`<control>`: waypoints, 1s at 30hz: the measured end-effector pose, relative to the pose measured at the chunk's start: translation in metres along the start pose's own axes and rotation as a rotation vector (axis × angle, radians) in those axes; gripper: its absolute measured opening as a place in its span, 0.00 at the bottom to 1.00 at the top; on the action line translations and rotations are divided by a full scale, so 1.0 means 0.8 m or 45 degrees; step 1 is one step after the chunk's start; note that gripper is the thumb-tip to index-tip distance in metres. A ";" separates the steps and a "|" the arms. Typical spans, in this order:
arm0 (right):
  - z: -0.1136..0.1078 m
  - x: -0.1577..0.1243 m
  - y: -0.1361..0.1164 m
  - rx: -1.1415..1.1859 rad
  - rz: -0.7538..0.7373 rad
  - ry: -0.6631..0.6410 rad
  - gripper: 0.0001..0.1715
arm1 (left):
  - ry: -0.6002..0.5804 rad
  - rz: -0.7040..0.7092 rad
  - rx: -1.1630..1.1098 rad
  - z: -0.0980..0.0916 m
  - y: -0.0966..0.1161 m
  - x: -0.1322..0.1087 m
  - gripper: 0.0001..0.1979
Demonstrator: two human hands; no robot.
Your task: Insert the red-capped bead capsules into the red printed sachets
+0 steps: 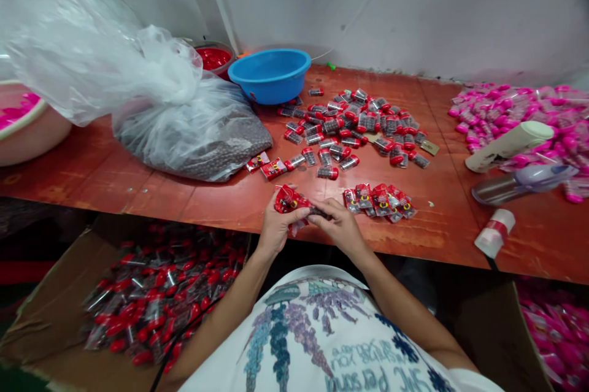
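Both hands meet above the front edge of the worktop (442, 226), holding a red packet (289, 199). The grip of the left hand (273, 225) pinches the packet's left side between thumb and fingers; the grip of the right hand (339, 225) pinches its right end, where something dark shows. A knotted clear bag (184, 116) sags on the worktop, its bottom full of small dark beads. Behind it, a bowl (229, 50) holds red pieces, beside a blue basin (271, 92). At far left, a pale tub (39, 137) holds pink pieces. Below, a cardboard box (50, 312) contains many red-capped bottles (151, 300).
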State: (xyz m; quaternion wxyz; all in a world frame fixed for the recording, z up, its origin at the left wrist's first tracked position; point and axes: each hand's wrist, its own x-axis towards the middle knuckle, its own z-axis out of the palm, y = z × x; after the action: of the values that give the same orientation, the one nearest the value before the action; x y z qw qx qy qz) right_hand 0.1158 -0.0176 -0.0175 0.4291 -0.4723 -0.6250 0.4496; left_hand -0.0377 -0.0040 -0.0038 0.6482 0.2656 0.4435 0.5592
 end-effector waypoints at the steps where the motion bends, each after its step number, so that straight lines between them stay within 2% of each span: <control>1: 0.000 0.000 0.002 0.044 0.033 0.010 0.21 | -0.032 -0.022 0.008 0.000 0.002 -0.001 0.33; 4: 0.001 0.000 0.004 0.081 0.064 0.048 0.20 | -0.059 -0.058 0.022 0.000 0.005 -0.001 0.33; 9: 0.003 -0.004 0.001 -0.173 -0.145 0.096 0.18 | 0.032 -0.081 0.065 0.000 -0.005 0.003 0.26; 11: 0.005 -0.007 0.002 -0.195 -0.171 0.100 0.18 | 0.039 -0.079 0.101 0.000 -0.007 0.005 0.22; 16: 0.010 -0.006 0.010 0.012 0.026 0.143 0.26 | 0.001 -0.102 0.147 0.002 -0.006 0.006 0.22; 19: 0.009 -0.001 0.013 0.213 0.113 0.139 0.23 | -0.014 -0.117 0.087 0.002 -0.006 0.005 0.23; 24: 0.003 0.006 0.011 0.601 0.341 0.116 0.23 | 0.091 -0.069 0.023 0.004 -0.009 0.003 0.18; 30: 0.005 0.002 0.008 0.658 0.326 0.177 0.16 | 0.125 -0.083 0.082 0.010 -0.002 0.001 0.17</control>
State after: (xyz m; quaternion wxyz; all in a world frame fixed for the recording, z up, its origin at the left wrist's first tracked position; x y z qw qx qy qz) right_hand 0.1130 -0.0155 -0.0239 0.5167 -0.4521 -0.3943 0.6108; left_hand -0.0302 -0.0028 -0.0019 0.6347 0.2441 0.5007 0.5356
